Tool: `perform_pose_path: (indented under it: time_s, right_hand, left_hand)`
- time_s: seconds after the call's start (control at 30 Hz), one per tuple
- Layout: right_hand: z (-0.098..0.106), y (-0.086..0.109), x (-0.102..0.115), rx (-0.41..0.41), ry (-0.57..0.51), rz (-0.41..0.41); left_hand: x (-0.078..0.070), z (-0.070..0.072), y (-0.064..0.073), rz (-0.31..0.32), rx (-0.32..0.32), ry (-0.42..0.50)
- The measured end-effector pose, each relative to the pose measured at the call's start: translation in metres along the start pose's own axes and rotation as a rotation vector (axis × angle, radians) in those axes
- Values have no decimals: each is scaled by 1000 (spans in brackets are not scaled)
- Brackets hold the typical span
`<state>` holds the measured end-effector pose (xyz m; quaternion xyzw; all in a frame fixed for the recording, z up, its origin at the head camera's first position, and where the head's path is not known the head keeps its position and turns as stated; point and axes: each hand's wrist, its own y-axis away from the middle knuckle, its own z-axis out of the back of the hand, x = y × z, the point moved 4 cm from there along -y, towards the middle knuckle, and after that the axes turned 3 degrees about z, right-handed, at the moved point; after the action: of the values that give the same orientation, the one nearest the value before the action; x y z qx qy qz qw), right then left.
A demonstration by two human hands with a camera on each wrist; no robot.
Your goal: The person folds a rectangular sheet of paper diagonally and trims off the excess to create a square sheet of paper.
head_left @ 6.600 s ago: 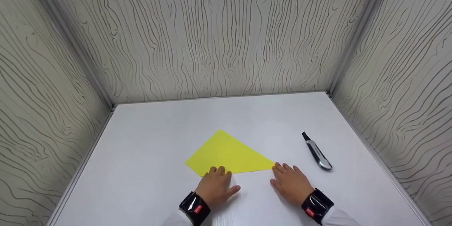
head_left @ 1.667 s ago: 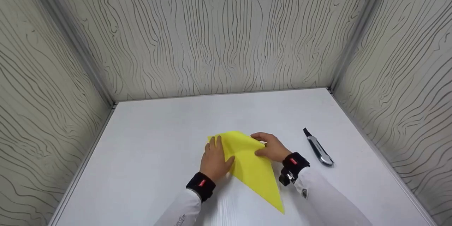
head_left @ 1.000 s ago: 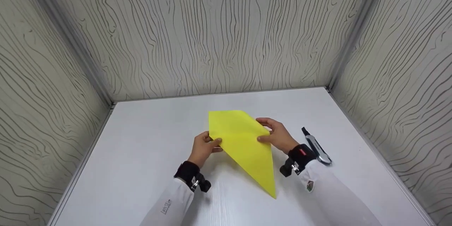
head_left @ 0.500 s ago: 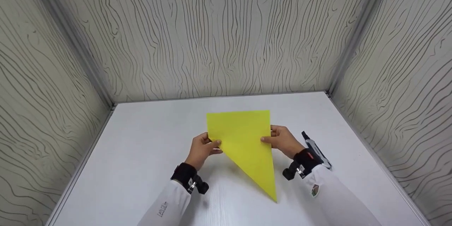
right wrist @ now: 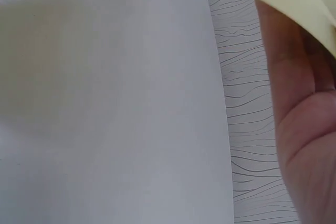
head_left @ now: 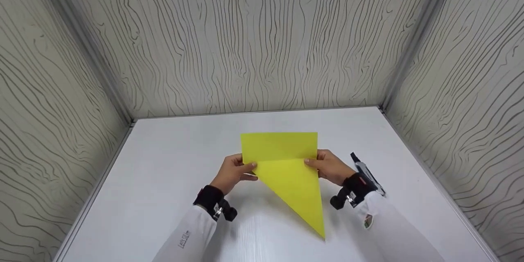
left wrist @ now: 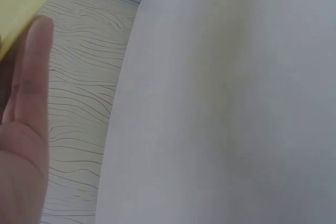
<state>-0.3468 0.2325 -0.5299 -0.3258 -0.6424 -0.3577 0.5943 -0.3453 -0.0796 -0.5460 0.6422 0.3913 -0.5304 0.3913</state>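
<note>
A folded sheet of yellow paper (head_left: pixel 282 172) is held up between my two hands in the head view. Its upper edge is straight and level, a faint crease crosses it, and it narrows to a point at the lower right. My left hand (head_left: pixel 232 172) pinches its left edge, thumb in front and fingers behind. On the opposite edge my right hand (head_left: pixel 330 166) pinches it the same way. Both wrist views catch only a part of the hand and a yellow paper edge; the fingers behind the sheet are mostly hidden.
A utility knife (head_left: pixel 368 176) lies on the white table (head_left: pixel 184 147) to the right, partly covered by my right wrist. Wood-grain panels (head_left: pixel 262 41) enclose the table at the back and sides.
Earlier the paper lay flat under my hands; it was then turned and lifted. Since one second ago its upper right corner has opened out, and the right hand has shifted slightly down.
</note>
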Motion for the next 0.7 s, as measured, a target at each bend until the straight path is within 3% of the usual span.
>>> perform_pose_path:
  time_s: [0.33, 0.7]
  right_hand:
    - [1, 5, 7, 125, -34, 68]
    - [0, 7, 11, 144, -28, 107]
  left_hand:
    - [-7, 8, 1, 35, 97, -16]
    - [-10, 12, 3, 28, 121, -29]
